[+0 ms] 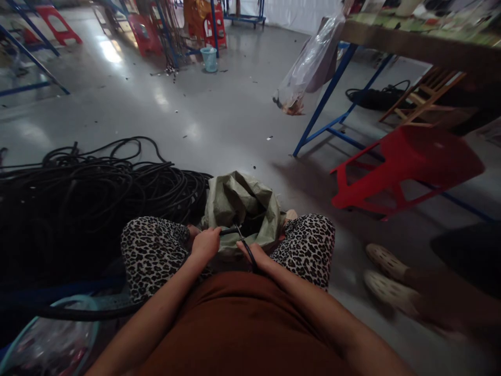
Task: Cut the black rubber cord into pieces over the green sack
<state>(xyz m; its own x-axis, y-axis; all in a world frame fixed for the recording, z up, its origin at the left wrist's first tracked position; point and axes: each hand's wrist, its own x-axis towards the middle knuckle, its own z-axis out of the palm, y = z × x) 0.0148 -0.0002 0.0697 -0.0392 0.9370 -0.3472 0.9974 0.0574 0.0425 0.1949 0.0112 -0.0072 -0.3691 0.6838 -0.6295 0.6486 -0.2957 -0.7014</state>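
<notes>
My left hand (206,244) is closed around a thick black cord (229,231), whose short end sticks out to the right. My right hand (256,254) grips a pair of scissors (249,252) with dark handles. The scissor blades meet the cord close to its end; whether they are closed through it is too small to tell. Both hands are over the mouth of an olive-green woven sack (223,190), which stands between my knees. Dark contents lie in the sack, hard to make out.
A big heap of black cord (97,183) lies on the left. Below it is a light-blue basket (94,334) with plastic-wrapped things. A red stool (422,156), a blue-legged table (415,44) with a hanging clear bag (309,62), and another person's shoes (391,290) are on the right.
</notes>
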